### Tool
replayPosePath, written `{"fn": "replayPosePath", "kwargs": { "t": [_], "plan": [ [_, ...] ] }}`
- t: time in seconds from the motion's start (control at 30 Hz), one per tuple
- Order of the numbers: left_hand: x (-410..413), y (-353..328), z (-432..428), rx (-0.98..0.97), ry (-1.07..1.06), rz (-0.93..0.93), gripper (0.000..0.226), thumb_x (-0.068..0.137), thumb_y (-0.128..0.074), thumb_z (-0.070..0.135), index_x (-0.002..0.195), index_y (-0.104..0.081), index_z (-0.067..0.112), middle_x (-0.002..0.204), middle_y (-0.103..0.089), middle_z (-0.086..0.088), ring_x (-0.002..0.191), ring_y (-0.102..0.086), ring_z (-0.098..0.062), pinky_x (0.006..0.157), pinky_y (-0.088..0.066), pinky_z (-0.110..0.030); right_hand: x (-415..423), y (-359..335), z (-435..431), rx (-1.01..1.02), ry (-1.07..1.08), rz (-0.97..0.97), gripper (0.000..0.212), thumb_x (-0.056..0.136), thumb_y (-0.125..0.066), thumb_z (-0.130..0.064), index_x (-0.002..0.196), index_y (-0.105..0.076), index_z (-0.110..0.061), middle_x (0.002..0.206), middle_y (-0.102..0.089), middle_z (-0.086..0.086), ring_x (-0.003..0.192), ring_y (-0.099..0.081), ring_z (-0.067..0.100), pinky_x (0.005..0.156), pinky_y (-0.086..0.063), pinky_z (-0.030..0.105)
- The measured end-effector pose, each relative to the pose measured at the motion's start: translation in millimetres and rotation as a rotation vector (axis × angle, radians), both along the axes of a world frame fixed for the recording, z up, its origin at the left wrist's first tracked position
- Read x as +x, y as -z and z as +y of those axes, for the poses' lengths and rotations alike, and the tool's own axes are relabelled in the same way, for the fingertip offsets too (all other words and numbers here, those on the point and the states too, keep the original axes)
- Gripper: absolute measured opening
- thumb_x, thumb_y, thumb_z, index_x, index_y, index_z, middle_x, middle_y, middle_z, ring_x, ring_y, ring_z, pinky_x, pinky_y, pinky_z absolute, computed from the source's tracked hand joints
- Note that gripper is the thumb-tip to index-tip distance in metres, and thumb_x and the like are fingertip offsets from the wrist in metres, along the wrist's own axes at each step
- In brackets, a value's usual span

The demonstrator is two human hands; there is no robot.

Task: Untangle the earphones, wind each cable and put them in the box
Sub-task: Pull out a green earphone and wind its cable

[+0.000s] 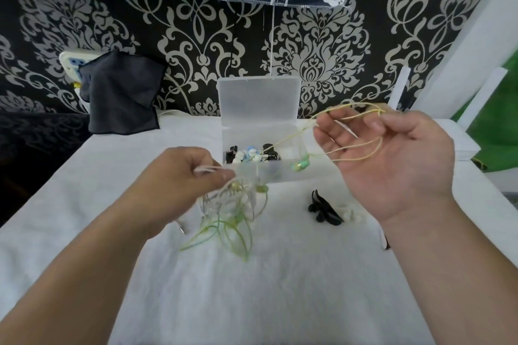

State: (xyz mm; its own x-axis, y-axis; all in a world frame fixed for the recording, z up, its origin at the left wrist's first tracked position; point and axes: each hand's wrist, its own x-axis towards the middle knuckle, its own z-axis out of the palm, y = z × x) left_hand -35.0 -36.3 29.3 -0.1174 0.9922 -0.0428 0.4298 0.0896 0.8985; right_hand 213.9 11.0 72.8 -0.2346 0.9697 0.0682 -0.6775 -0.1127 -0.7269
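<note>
My left hand [193, 176] is closed on a tangle of white and green earphone cables [232, 218] that hangs down onto the white cloth. My right hand [392, 159] is raised palm up with loops of a yellow-green cable [356, 154] wound around its fingers. A green earbud [300, 164] dangles from that cable beside the box. The clear plastic box [283, 176] stands behind the hands with its lid [258, 98] up, holding several earbuds and black pieces.
Black earphones [322, 209] and small white pieces [350, 214] lie on the white cloth [252, 288] to the right of the tangle. A dark cloth [120, 92] hangs at the back left. The patterned wall [196, 36] rises behind the table.
</note>
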Motion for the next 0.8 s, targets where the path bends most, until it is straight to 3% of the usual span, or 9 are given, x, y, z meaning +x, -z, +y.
{"fn": "replayPosePath", "kwargs": {
  "t": [0.1,0.17,0.27,0.33,0.47,0.57,0.63,0.73,0.8],
  "plan": [
    [-0.4,-9.5,1.6,0.061,-0.101,-0.459,0.030,0.063,-0.077,0.015,0.051,-0.049,0.016,0.069,-0.068,-0.009,0.061,-0.059,-0.019,0.058,-0.047,-0.025,5.9,4.9,6.5,-0.109,0.120,-0.140,0.024,0.078,-0.044,-0.019,0.058,-0.033,-0.014,0.053,-0.051,0.008,0.054,-0.059,0.028,0.071,-0.052,0.040],
    [1.4,-10.2,3.1,0.061,-0.186,-0.585,0.031,0.067,-0.080,0.018,0.060,-0.050,0.013,0.061,-0.062,-0.007,0.055,-0.056,-0.019,0.053,-0.045,-0.026,5.4,11.7,9.2,-0.158,0.134,-0.402,0.044,0.094,-0.048,-0.023,0.052,-0.037,-0.016,0.045,-0.040,0.003,0.043,-0.049,0.025,0.066,-0.050,0.040],
    [2.7,0.4,7.6,0.109,-0.364,-0.316,0.037,0.085,-0.075,0.025,0.071,-0.045,0.008,0.060,-0.061,-0.006,0.060,-0.060,-0.023,0.063,-0.051,-0.038,0.0,24.6,6.3,-0.101,-0.030,-0.989,0.045,0.092,-0.062,-0.015,0.050,-0.047,-0.012,0.043,-0.043,0.005,0.038,-0.056,0.026,0.059,-0.048,0.035],
    [8.4,0.3,6.6,0.139,-0.387,-0.098,0.033,0.091,-0.069,0.023,0.081,-0.045,0.002,0.065,-0.069,-0.001,0.060,-0.065,-0.020,0.061,-0.055,-0.041,-3.9,33.1,1.6,-0.034,-0.142,-1.217,0.033,0.087,-0.065,-0.003,0.058,-0.049,-0.008,0.047,-0.048,0.008,0.043,-0.064,0.027,0.048,-0.046,0.025],
    [17.2,-9.9,1.7,0.186,-0.295,0.009,0.025,0.092,-0.067,0.014,0.082,-0.046,0.004,0.079,-0.074,-0.004,0.061,-0.067,-0.025,0.059,-0.053,-0.042,-14.2,37.3,-4.0,-0.070,-0.216,-1.266,0.019,0.086,-0.068,-0.010,0.075,-0.053,-0.007,0.064,-0.052,0.006,0.057,-0.073,0.029,0.053,-0.051,0.029],
    [17.3,-10.4,1.5,0.190,-0.248,-0.020,0.027,0.092,-0.065,0.007,0.079,-0.042,0.002,0.072,-0.073,0.004,0.058,-0.064,-0.015,0.055,-0.052,-0.030,-16.0,41.3,-3.0,0.008,-0.230,-1.494,0.044,0.089,-0.065,-0.048,0.083,-0.057,-0.005,0.070,-0.060,0.006,0.067,-0.075,0.025,0.068,-0.055,0.037],
    [17.5,-9.7,0.9,0.189,-0.206,-0.030,0.028,0.092,-0.064,0.004,0.078,-0.040,0.004,0.070,-0.072,0.005,0.058,-0.062,-0.010,0.054,-0.049,-0.020,-16.8,42.9,-4.1,0.104,-0.240,-1.669,0.057,0.088,-0.057,-0.063,0.078,-0.057,-0.007,0.073,-0.063,0.010,0.077,-0.072,0.028,0.068,-0.047,0.033],
    [17.3,-9.1,0.0,0.187,-0.140,-0.052,0.029,0.093,-0.062,0.004,0.075,-0.041,0.010,0.070,-0.071,0.002,0.059,-0.062,-0.008,0.056,-0.048,-0.017,-18.0,45.8,-5.2,0.162,-0.227,-1.739,0.043,0.087,-0.061,-0.056,0.091,-0.059,-0.013,0.086,-0.064,-0.002,0.075,-0.060,0.017,0.062,-0.039,0.029],
    [17.0,-8.0,-0.5,0.174,-0.094,-0.054,0.028,0.094,-0.062,0.004,0.075,-0.041,0.010,0.071,-0.072,0.000,0.060,-0.063,-0.008,0.057,-0.048,-0.017,-19.4,46.1,-6.1,0.270,-0.109,-1.747,0.027,0.085,-0.067,-0.038,0.106,-0.056,-0.025,0.102,-0.060,-0.010,0.091,-0.059,0.011,0.070,-0.044,0.028]
  ]
}}
